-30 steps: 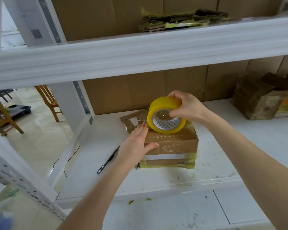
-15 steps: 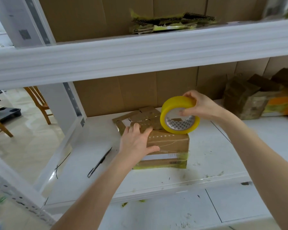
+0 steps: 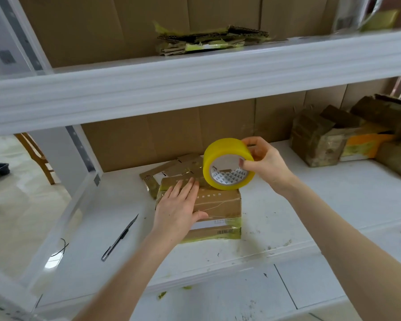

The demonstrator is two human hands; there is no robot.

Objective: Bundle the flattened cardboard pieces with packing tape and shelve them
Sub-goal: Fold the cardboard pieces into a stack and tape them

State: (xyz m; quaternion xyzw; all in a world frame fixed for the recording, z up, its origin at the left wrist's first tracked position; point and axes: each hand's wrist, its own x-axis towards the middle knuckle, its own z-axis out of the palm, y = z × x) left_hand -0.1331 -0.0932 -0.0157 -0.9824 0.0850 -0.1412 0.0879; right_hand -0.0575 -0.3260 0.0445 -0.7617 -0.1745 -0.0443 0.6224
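A stack of flattened brown cardboard pieces point(image 3: 220, 202) with yellowish tape on its edges lies on the white middle shelf point(image 3: 310, 205). My left hand point(image 3: 178, 209) presses flat on the stack's left part, fingers straight, thumb against the front side. My right hand point(image 3: 266, 163) grips a yellow roll of packing tape point(image 3: 227, 163), thumb inside the core, the roll standing on edge at the stack's back right corner. More flat cardboard point(image 3: 171, 170) pokes out behind the stack.
A black utility knife point(image 3: 119, 238) lies on the shelf left of the stack. Taped cardboard bundles point(image 3: 329, 140) sit at the right. Another bundle point(image 3: 208, 40) rests on the upper shelf point(image 3: 195, 82). Wooden chairs point(image 3: 36, 156) stand on the floor at left.
The tape roll has shifted right along the stack's top with my right hand, whose thumb now sits inside the core. My left hand stays pressed on the stack.
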